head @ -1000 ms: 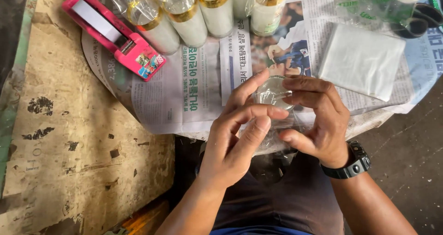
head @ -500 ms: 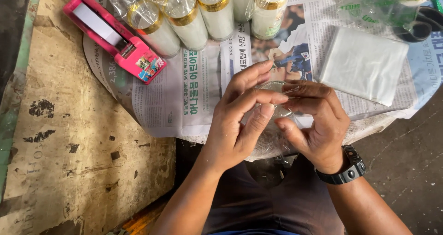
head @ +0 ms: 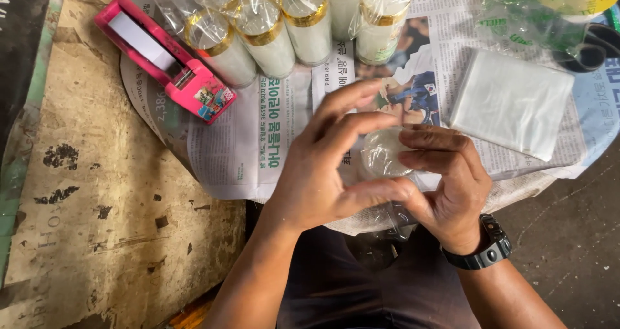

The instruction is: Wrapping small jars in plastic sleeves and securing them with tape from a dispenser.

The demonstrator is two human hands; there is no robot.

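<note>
My left hand (head: pixel 326 167) and my right hand (head: pixel 445 184) meet in front of me, both gripping a small clear round container wrapped in clear plastic film (head: pixel 382 153). The left fingers stretch over its top, while the left thumb touches the right thumb below it. A black wristwatch (head: pixel 484 248) sits on my right wrist. Behind the hands stand several white jars with gold bands (head: pixel 284 35), each wrapped in clear film.
Newspaper sheets (head: pixel 258 142) cover the round work surface. A pink tape dispenser (head: pixel 165 58) lies at the back left, a stack of clear plastic sheets (head: pixel 513 103) at the right, a bagged yellow item (head: pixel 549 6) at the far right. Worn cardboard (head: pixel 97 193) lies left.
The left hand has slid further over the wrapped container, fingers stretching flatter across its top. The right hand stays beneath and beside it.
</note>
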